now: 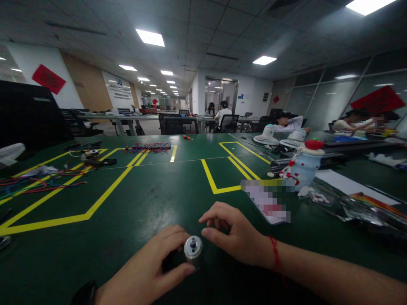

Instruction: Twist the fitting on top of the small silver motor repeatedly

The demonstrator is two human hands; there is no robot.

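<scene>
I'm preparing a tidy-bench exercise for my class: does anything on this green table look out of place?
Yes: on the left, loose wires sprawl across the yellow tape, untidy compared with the wire bundle farther back. The metal cylinder at the left hand shows no obvious damage.

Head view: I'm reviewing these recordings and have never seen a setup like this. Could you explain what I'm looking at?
There is no machine here, just a person's two bare hands. The single picture comes from a camera worn on the head, looking forward and down. The left hand has its thumb and fingers around a small metal cylinder. The right hand is close beside it, fingers loosely curled and holding nothing visible. Ahead stretches a green table marked with yellow tape. On it lie a bundle of wires towards the left, a screwdriver far ahead, and a bottle standing on the right.
</scene>
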